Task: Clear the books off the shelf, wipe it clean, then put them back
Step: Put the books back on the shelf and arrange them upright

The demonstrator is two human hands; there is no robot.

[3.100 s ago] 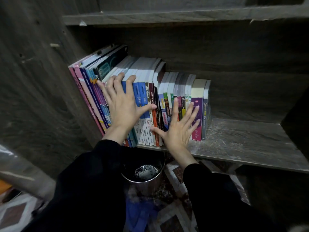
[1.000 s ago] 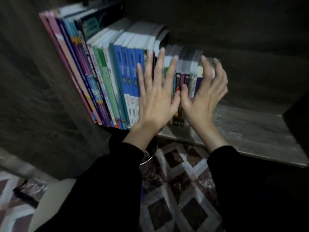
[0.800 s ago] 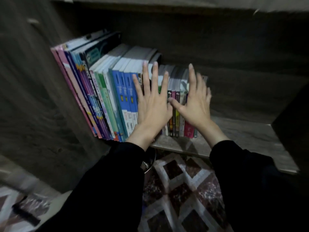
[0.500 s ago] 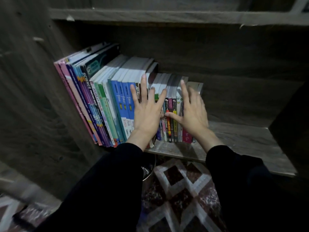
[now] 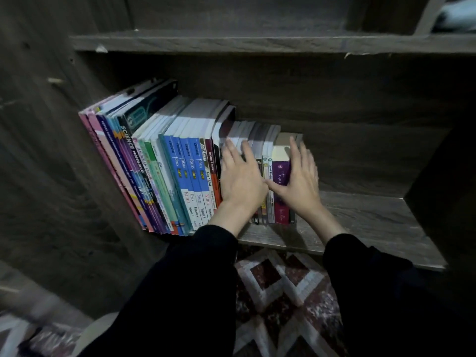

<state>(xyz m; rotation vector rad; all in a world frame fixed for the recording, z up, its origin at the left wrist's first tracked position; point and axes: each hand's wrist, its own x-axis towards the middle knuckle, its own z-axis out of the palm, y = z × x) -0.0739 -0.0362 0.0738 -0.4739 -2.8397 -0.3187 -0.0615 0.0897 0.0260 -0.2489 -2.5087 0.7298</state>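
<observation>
Both hands lay flat against the row of books (image 5: 185, 171), which stood on the wooden shelf (image 5: 360, 217) with their spines facing out. The left hand (image 5: 240, 181) had its fingers straight and slightly spread, its palm pressed on the spines of the short, thin books in the right part of the row. Just to its left stood a run of taller blue-spined books, and beyond those a group of large purple and pink ones leaned against the side wall (image 5: 64, 150) of the bookcase. The right hand (image 5: 298, 181) was also flat with straight fingers, and neither hand gripped anything. It rested on the last books at the right end of the row, its thumb stretched sideways until it almost met the left hand. A purple book (image 5: 280, 176) showed between the two hands, partly under the right palm. To the right of the right hand the shelf board was bare and looked scuffed and dusty. Another board (image 5: 257, 42) ran across above both hands. Below the wrists, dark sleeves (image 5: 193, 292) reached back toward the camera over a patterned rug (image 5: 278, 279) on the floor.
</observation>
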